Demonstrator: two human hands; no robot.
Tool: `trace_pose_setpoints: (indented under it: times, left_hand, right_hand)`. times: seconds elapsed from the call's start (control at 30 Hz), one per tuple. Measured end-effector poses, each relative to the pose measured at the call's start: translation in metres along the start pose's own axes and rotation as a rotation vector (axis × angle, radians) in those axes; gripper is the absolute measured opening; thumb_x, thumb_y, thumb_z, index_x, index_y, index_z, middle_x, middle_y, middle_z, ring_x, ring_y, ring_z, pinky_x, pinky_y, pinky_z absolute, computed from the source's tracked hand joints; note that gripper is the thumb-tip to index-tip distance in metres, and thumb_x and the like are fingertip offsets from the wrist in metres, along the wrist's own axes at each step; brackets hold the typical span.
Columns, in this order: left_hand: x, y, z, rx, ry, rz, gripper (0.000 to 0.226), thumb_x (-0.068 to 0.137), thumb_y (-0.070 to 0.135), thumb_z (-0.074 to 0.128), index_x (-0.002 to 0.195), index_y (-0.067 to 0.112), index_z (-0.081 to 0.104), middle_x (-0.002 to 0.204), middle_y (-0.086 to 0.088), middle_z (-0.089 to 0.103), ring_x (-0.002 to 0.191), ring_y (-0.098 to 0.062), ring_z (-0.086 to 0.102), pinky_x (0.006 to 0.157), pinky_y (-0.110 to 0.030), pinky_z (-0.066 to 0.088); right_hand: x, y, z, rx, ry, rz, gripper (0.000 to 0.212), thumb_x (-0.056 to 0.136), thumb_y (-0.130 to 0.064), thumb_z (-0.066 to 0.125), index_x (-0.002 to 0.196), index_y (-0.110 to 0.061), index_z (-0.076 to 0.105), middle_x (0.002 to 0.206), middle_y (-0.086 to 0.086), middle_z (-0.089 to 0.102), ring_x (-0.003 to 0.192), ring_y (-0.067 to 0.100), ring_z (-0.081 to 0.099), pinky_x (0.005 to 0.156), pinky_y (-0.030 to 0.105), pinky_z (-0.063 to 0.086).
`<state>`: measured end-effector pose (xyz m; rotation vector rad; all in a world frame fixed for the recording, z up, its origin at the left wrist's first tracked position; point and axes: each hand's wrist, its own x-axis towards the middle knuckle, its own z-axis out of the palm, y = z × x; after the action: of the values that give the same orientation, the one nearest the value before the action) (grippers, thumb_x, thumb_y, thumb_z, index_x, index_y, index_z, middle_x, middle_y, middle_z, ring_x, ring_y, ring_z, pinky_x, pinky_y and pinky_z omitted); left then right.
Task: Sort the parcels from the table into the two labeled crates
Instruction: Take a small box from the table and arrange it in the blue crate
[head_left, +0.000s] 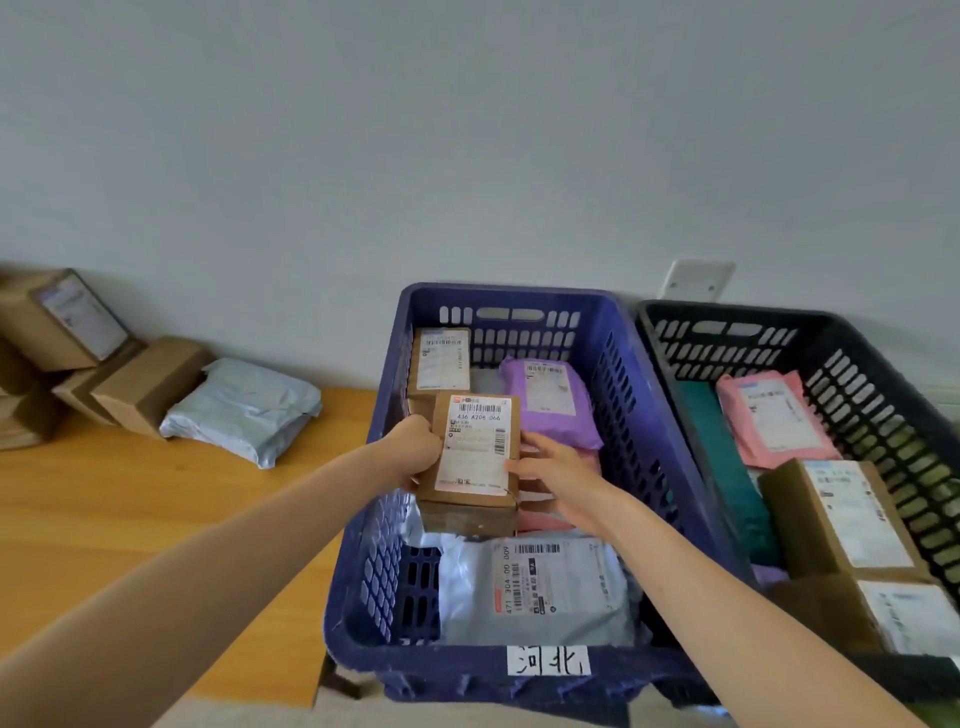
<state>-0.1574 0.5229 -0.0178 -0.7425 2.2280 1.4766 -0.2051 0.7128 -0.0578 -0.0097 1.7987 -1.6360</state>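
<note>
Over the blue crate (649, 415), left hand (418, 447) grips and right hand (556, 473) pinches a brown box (475, 447) — this and the black crate (883, 332) are part-filled — several parcels (244, 410) wait on the table (156, 519)

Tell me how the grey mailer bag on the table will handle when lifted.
The grey mailer bag looks soft: its plastic is creased and puffed, so it will probably sag rather than stay stiff. The shiny film may be slippery, so pinching seems safer. Lying flat on the table, it is unlikely to roll.
</note>
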Motion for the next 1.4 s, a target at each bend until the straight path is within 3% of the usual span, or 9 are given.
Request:
trace_pose_setpoints:
  times: [0.13,0.33,0.4,0.5,0.73,0.87,1.0,1.2,1.4]
  left_hand:
    - [0.006,-0.005,0.004,0.032,0.04,-0.031,0.019,0.098,0.004,0.04,0.097,0.008,0.059,0.092,-0.006,0.066,0.086,-0.025,0.064,0.063,-0.038,0.054]
    - [0.015,-0.005,0.007,0.33,0.292,-0.014,0.029,0.096,0.002,0.04,0.069,0.012,0.038,0.07,-0.001,0.039,0.058,-0.01,0.036,0.057,-0.023,0.038]
    - [0.014,-0.005,0.01,0.429,0.29,-0.027,0.013,0.096,0.003,0.042,0.09,0.007,0.052,0.079,-0.004,0.048,0.067,-0.015,0.047,0.073,-0.028,0.04]
    - [0.014,-0.006,0.013,0.564,0.253,0.037,0.036,0.095,0.002,0.044,0.13,-0.004,0.041,0.122,-0.018,0.053,0.109,-0.029,0.054,0.089,-0.03,0.043]
    - [0.013,-0.012,0.017,0.753,0.054,0.2,0.026,0.091,0.018,0.054,0.113,0.004,0.056,0.113,-0.013,0.058,0.095,-0.024,0.057,0.079,-0.031,0.051]
    - [0.012,-0.015,0.014,0.899,-0.022,0.254,0.032,0.088,0.014,0.058,0.119,0.006,0.049,0.126,-0.014,0.046,0.111,-0.028,0.052,0.091,-0.034,0.046]
    - [0.012,-0.019,0.009,1.002,0.013,0.338,0.033,0.089,0.006,0.056,0.122,0.007,0.049,0.129,-0.013,0.048,0.114,-0.03,0.053,0.095,-0.04,0.047]
    - [0.013,-0.028,0.017,1.298,0.069,0.349,0.044,0.09,-0.003,0.051,0.132,0.006,0.04,0.122,-0.013,0.056,0.11,-0.033,0.057,0.073,-0.037,0.044]
    - [0.016,-0.031,0.023,1.396,0.113,0.361,0.046,0.094,0.007,0.051,0.138,0.004,0.037,0.125,-0.01,0.055,0.112,-0.03,0.057,0.079,-0.037,0.05]
  right_hand:
    - [0.012,-0.001,0.004,0.006,-0.085,0.017,0.04,0.092,-0.001,0.058,0.121,-0.027,0.058,0.108,-0.008,0.071,0.097,0.019,0.068,0.07,0.035,0.055]
    - [0.029,-0.001,0.02,-0.019,-0.145,0.003,0.04,0.093,0.006,0.052,0.121,-0.022,0.057,0.11,0.003,0.069,0.094,0.02,0.066,0.074,0.038,0.057]
    - [0.033,0.001,0.023,-0.054,-0.131,0.001,0.038,0.094,0.003,0.052,0.125,-0.019,0.055,0.114,0.004,0.067,0.098,0.023,0.065,0.076,0.042,0.058]
    - [0.037,0.004,0.025,-0.055,-0.1,0.003,0.038,0.095,0.001,0.053,0.127,-0.019,0.054,0.117,0.006,0.067,0.102,0.028,0.066,0.077,0.046,0.058]
    - [0.048,0.005,0.03,-0.012,0.002,-0.053,0.058,0.091,0.009,0.054,0.143,-0.01,0.039,0.129,0.012,0.06,0.112,0.023,0.061,0.094,0.039,0.052]
    - [0.048,0.006,0.03,0.036,0.004,-0.108,0.065,0.089,0.013,0.055,0.146,-0.013,0.036,0.128,0.011,0.06,0.113,0.023,0.06,0.081,0.031,0.057]
    - [0.05,0.008,0.029,0.014,0.003,-0.132,0.07,0.088,0.012,0.057,0.148,-0.015,0.033,0.138,0.011,0.053,0.124,0.025,0.054,0.093,0.041,0.054]
    - [0.046,0.008,0.034,-0.389,-0.054,-0.29,0.067,0.089,0.001,0.062,0.148,-0.017,0.034,0.15,0.003,0.04,0.14,0.02,0.035,0.107,0.029,0.04]
    - [0.042,-0.002,0.016,-1.003,-0.27,-0.34,0.088,0.078,-0.038,0.077,0.151,-0.028,0.03,0.162,-0.01,0.002,0.148,0.014,0.006,0.121,0.042,0.016]
